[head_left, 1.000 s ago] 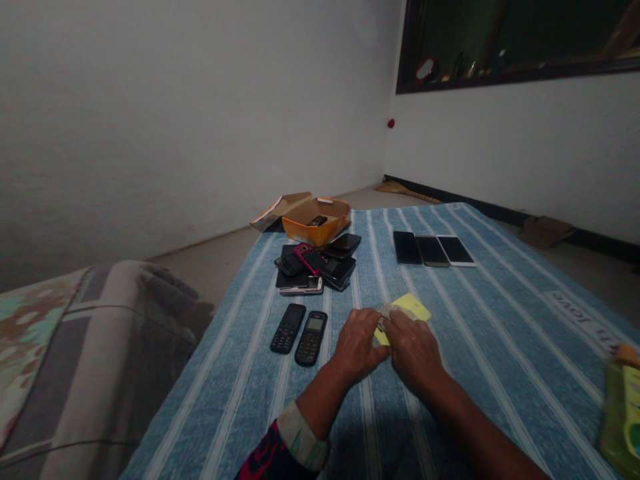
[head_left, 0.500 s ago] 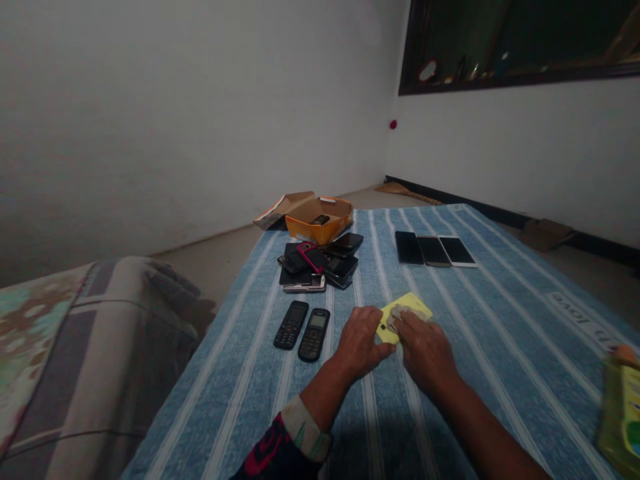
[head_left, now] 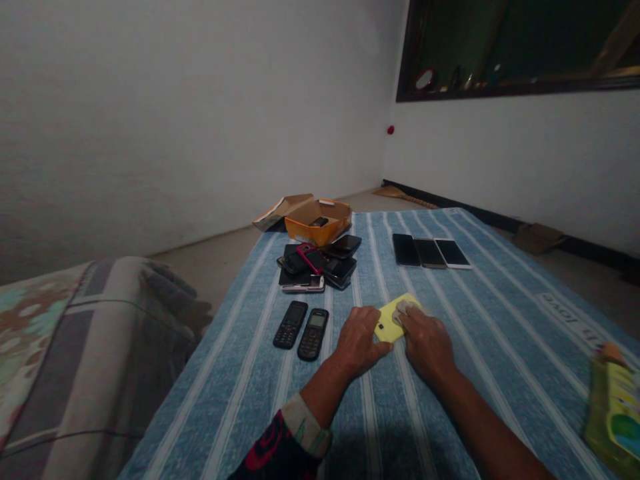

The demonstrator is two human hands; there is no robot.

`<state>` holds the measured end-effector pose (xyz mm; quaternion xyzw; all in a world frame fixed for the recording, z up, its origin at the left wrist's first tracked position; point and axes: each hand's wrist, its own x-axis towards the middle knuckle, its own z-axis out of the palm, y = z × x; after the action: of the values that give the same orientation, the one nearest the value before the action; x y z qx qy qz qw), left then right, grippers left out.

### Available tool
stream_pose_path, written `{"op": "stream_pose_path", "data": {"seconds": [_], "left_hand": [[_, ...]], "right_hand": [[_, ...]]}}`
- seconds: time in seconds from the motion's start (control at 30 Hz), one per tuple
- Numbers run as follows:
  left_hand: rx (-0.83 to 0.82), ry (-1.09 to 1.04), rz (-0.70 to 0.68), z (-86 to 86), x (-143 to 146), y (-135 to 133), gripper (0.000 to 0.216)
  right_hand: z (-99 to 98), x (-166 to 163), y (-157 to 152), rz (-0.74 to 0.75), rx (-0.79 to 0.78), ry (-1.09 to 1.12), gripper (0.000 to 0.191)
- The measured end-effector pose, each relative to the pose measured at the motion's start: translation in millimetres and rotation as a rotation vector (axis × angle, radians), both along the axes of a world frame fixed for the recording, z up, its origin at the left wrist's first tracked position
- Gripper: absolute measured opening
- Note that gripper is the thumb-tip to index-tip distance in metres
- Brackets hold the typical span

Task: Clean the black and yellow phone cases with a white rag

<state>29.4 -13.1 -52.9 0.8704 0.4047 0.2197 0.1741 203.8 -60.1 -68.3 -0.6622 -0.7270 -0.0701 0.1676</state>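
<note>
A yellow phone (head_left: 389, 323), its back with a small dark camera facing up, lies on the striped blue cloth. My left hand (head_left: 359, 339) grips its left end between thumb and fingers. Bunched under the fingers of my right hand (head_left: 429, 343) is a small greyish cloth (head_left: 401, 312), pressed on the phone's back. To the left of my hands, two black keypad phones (head_left: 291, 325) (head_left: 313, 335) lie side by side. Beyond them is a pile of several phones (head_left: 313, 259), one with a pink edge.
Behind the pile stands an open orange cardboard box (head_left: 327, 230) with a phone inside. Three smartphones (head_left: 431, 253) lie in a row at the far right. A bottle of yellowish liquid (head_left: 607, 413) is at the right edge. A draped blanket (head_left: 110, 353) is on the left.
My right hand has slid the cloth a little to the right across the phone's back. My left hand keeps its hold. The view has shifted slightly.
</note>
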Motion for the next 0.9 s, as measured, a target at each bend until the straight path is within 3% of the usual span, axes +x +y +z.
{"op": "stream_pose_path", "data": {"seconds": [0.2, 0.63, 0.9], "left_hand": [[0.006, 0.004, -0.013, 0.0, 1, 1, 0.036], [0.002, 0.02, 0.007, -0.2, 0, 0, 0.044], [0.006, 0.003, 0.004, 0.3, 2, 0, 0.037]], "right_hand": [[-7.3, -13, -2, 0.154, 0.095, 0.047, 0.042], [-10.5, 8, 8, 0.053, 0.097, 0.01, 0.039], [-11.5, -14, -2, 0.212, 0.114, 0.054, 0.04]]}}
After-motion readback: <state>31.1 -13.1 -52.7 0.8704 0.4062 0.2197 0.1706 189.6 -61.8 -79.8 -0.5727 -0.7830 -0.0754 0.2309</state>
